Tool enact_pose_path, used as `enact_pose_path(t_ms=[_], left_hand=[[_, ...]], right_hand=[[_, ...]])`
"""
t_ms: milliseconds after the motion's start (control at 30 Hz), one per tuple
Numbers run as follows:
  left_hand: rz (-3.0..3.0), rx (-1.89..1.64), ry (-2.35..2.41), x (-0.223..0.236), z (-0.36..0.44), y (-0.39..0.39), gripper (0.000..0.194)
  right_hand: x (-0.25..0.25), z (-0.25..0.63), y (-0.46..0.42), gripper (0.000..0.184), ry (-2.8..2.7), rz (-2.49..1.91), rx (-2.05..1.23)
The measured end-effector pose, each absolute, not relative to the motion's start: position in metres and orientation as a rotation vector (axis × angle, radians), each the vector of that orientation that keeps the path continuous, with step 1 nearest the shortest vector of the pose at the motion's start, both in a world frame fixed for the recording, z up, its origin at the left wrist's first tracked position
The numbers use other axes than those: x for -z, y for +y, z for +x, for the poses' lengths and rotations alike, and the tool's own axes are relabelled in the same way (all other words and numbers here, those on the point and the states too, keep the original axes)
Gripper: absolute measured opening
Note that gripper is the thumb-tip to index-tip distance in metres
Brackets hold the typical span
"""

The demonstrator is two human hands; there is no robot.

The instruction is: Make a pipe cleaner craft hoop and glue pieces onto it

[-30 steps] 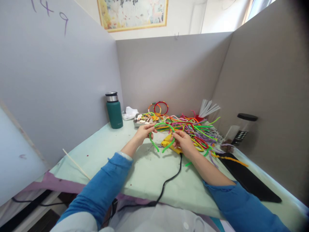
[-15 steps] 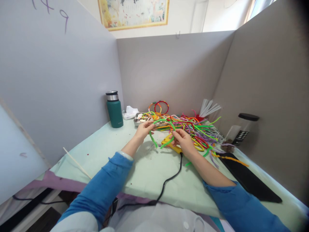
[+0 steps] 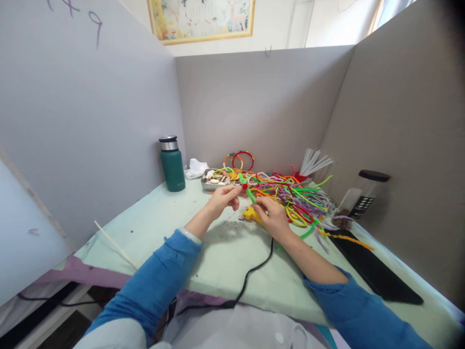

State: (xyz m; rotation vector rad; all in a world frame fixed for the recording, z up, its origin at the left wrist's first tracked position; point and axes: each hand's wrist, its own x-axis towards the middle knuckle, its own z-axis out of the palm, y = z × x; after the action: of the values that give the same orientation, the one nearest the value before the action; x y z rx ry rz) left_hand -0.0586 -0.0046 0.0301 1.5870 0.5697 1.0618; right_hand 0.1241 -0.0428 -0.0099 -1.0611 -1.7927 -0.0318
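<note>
Over the middle of the table, a bent green pipe cleaner (image 3: 251, 196) is pinched in my right hand (image 3: 273, 216). It now looks short and almost edge-on, with a small round red piece (image 3: 244, 186) showing on it. My left hand (image 3: 223, 201) is closed, its thumb and index fingertips at the red piece; the other fingers are curled in. Beneath my right hand lies a yellow hot glue gun (image 3: 250, 213), partly covered, its black cord (image 3: 250, 274) running to the table's front edge.
Behind my hands lie a heap of coloured pipe cleaners (image 3: 301, 194) and a metal tray (image 3: 209, 186) of small pieces. Two finished-looking rings (image 3: 253, 162) lean at the back. A green bottle (image 3: 172, 169) stands left; a clear jar (image 3: 366, 191) and black slab (image 3: 378, 266) are right.
The green pipe cleaner was an open arch spread between both hands; it has been turned, and the red piece has come into view. My left hand has shifted slightly right.
</note>
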Motion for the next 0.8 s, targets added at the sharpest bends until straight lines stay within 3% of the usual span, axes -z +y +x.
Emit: enact_pose_path(t_ms=[433,800], left_hand=[[1.534,-1.122,0.560,-0.025,-0.053,-0.006,0.031],[1.628,-1.091,0.501,-0.025,-0.053,-0.009,0.028]], right_hand=[[0.014,0.119,-0.044,0.022,-1.985,-1.185,0.401],[0.017,0.109,-0.041,0.017,-2.049,-1.182,0.360]])
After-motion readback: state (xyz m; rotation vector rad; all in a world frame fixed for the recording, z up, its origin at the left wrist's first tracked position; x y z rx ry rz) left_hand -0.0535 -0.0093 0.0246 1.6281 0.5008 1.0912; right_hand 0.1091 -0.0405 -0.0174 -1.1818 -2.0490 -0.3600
